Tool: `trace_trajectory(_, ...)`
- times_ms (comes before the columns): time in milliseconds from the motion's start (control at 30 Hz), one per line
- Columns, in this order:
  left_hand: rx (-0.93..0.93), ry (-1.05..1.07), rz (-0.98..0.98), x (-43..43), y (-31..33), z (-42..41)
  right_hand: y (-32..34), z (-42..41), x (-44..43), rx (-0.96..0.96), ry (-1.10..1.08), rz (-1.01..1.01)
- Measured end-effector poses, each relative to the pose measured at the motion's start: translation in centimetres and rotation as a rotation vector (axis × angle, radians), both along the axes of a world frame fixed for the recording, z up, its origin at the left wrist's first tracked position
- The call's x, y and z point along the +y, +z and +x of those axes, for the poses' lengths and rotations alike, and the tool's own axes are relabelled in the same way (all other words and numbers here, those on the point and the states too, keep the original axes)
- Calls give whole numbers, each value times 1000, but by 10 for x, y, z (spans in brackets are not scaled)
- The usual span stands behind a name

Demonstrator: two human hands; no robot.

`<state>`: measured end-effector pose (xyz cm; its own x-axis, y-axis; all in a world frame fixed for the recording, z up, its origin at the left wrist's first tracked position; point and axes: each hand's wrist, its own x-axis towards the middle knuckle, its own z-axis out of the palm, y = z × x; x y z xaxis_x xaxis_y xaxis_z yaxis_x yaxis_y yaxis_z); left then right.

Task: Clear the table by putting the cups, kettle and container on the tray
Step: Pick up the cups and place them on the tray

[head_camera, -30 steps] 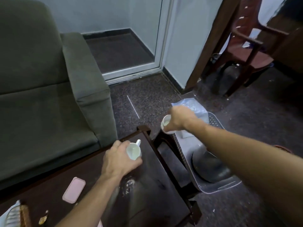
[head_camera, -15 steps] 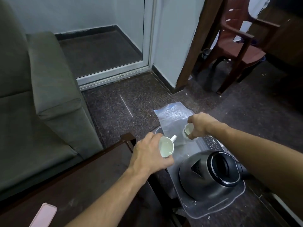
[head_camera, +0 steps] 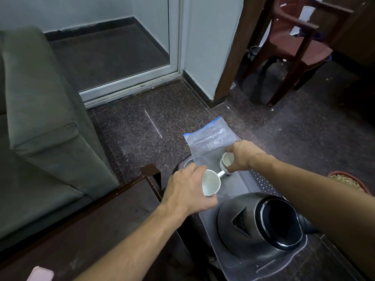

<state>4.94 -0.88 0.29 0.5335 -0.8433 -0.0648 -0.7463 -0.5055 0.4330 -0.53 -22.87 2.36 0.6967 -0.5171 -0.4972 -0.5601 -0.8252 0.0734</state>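
Fingers of both hands grip white cups: left hand (head_camera: 186,191) has carried its cup (head_camera: 211,184) off the table over the tray (head_camera: 261,180); right cup (head_camera: 226,160) nearly down beside the kettle (head_camera: 259,224).

Grey sofa (head_camera: 40,122) left; dark speckled floor (head_camera: 142,126); white-framed glass door (head_camera: 129,47); red plastic chair (head_camera: 294,43) right.

The left hand (head_camera: 186,189) grips a white ceramic cup (head_camera: 211,182) above the grey plastic tray (head_camera: 261,179); its handle points toward 1 o'clock. At 1 o'clock from it, the right hand (head_camera: 242,156) holds a smaller white cup (head_camera: 226,160) over a clear plastic zip bag (head_camera: 209,138). A black electric kettle (head_camera: 261,224) stands on the tray at 5 o'clock. The dark wooden table (head_camera: 113,218) lies at 8 o'clock.
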Motion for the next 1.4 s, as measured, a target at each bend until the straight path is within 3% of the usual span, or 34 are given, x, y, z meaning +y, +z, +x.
trace_trajectory(367, 37, -78, 38, -22, -9, -12, -5, -18, -12, -54, 3, 35)
trace_trajectory(567, 118, -112, 12, -40, -8, -20, 16, -39, -31, -182, 40, 52)
trace_trajectory(800, 179, -141, 52, -62, -12, -19, 1, -72, -28, -40, 84, 317)
trace_trajectory(1200, 381, -135, 79, -74, -33, -11, -27, -94, -34, -90, 56, 385)
trace_trajectory(1400, 479, -55, 37, -78, -43, -15, -31, -101, -41, -25, 77, 381)
